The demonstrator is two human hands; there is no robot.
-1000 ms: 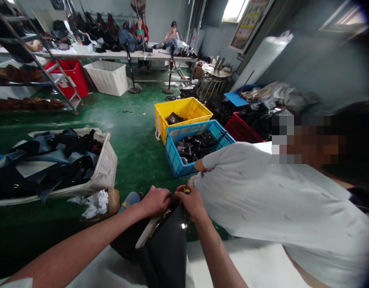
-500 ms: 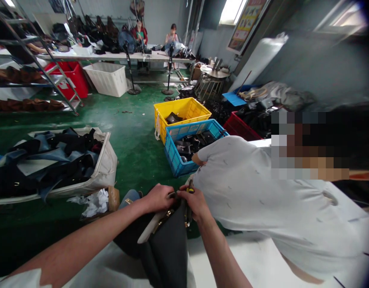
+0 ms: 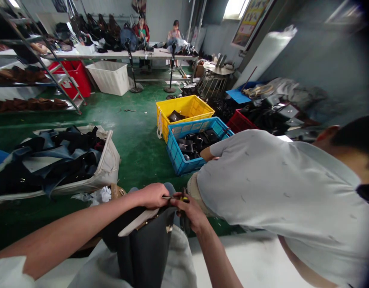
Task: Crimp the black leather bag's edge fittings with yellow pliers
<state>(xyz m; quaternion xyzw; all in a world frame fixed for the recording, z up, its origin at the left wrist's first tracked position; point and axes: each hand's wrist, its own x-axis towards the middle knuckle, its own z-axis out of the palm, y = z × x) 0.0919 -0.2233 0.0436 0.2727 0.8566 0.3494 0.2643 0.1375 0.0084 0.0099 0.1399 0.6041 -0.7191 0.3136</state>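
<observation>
A black bag (image 3: 145,248) with gold-coloured fittings lies tilted across the lap, with a pale strip along its opening. My left hand (image 3: 156,196) is closed on the upper edge of the bag near its far corner. Close beside it, my right hand (image 3: 192,212) has thumb and fingers pinched at the same corner. Tucked in the right palm are pliers (image 3: 185,199) with black and yellow on the handles; their jaws cannot be made out. What lies between the fingertips is mostly hidden.
A co-worker in a grey shirt (image 3: 262,180) bends close on the right, one arm at the blue crate (image 3: 178,166) of black pieces. Behind it stands a yellow crate (image 3: 162,124). At left is a white bin (image 3: 110,160) of dark bags; a white surface (image 3: 226,256) lies below.
Both hands and the bag have shifted slightly left in view, and the bag has turned a little. The co-worker's back appears shifted right. Both hands keep their hold.
</observation>
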